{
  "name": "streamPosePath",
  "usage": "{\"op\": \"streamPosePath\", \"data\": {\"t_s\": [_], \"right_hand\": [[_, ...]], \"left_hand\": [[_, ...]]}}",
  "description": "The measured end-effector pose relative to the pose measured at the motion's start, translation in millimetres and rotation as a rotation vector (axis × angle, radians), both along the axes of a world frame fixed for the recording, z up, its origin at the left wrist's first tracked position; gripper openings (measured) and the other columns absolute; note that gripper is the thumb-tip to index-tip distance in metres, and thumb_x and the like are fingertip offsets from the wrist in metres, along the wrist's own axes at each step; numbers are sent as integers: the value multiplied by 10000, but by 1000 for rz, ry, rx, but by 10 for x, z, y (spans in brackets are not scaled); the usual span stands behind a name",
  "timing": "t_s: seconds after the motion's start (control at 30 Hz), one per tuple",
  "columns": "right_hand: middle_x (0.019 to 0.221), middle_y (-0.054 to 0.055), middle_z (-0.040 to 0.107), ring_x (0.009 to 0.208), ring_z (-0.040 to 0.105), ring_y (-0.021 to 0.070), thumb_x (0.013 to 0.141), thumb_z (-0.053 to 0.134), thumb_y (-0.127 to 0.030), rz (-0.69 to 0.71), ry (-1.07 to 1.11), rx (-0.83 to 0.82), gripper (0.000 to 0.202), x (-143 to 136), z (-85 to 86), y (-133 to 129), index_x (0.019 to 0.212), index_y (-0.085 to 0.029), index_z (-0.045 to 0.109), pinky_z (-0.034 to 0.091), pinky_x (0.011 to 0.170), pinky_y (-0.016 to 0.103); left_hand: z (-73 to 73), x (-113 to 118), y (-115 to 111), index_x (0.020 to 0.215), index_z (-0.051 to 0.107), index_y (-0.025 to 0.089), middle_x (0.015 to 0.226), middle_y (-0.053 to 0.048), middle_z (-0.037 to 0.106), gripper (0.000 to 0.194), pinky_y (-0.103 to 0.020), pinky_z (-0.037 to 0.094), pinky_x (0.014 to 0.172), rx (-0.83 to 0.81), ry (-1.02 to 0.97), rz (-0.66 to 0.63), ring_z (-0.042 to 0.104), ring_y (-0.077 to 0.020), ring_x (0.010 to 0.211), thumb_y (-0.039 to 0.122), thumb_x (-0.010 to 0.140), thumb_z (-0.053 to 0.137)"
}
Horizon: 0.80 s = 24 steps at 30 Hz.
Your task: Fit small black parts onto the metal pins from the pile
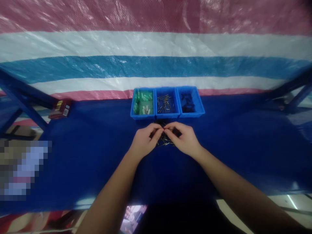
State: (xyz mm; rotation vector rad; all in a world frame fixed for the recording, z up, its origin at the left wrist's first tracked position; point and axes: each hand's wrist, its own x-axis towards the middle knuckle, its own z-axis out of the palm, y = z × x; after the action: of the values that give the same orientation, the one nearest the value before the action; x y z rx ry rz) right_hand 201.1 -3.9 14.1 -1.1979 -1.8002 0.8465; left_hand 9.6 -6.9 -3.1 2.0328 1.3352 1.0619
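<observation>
My left hand [147,139] and my right hand [183,136] meet at the fingertips, each in a pinch. Whatever lies between the fingers is too small to make out. Below and around them is a pile of thin metal pin-like pieces [166,141] on the blue tabletop [97,156]. Just beyond the hands, three blue bins stand side by side. The left bin [143,116] holds a green bag and small whitish pieces, the middle bin [167,115] several slim metal pieces, and the right bin [192,114] dark pieces I cannot identify.
A dark red box [60,109] sits at the table's far left. Blue metal frame legs [23,97] rise at both sides. Behind the table hangs a striped plastic sheet [156,66]. A pixelated patch covers the left edge.
</observation>
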Motion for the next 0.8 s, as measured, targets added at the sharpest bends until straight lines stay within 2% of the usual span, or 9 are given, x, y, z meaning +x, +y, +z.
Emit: {"op": "streamPosePath", "data": {"t_s": [0.13,0.27,0.57,0.8], "right_hand": [[788,8,711,648,634,124,914,653,-273,-8,-4,-8,121,-5,-3,1,976,-198,725,506,602,252],[791,14,723,663,650,135,916,650,-268,-7,-7,-7,121,-2,-7,12,970,-194,729,518,616,264],[897,35,756,745,684,152,924,646,-265,17,-15,34,127,7,-3,23,964,-195,743,539,653,281],[808,10,723,658,647,125,893,687,-258,-2,18,11,152,-2,-41,15,1024,-203,741,520,589,254]], "left_hand": [[1,-6,3,1073,667,211,618,66,608,173,-178,472,589,28,-17,9,562,-72,524,284,919,636],[-26,-10,16,1033,692,218,606,71,569,139,-172,460,567,72,-53,-1,524,-61,505,244,904,649],[-40,-4,37,1035,698,213,651,58,610,131,-166,478,600,71,-43,-24,555,-61,545,231,920,638],[-42,-28,34,1032,687,212,629,64,602,132,-167,456,561,52,-18,-20,544,-61,518,278,942,617]]}}
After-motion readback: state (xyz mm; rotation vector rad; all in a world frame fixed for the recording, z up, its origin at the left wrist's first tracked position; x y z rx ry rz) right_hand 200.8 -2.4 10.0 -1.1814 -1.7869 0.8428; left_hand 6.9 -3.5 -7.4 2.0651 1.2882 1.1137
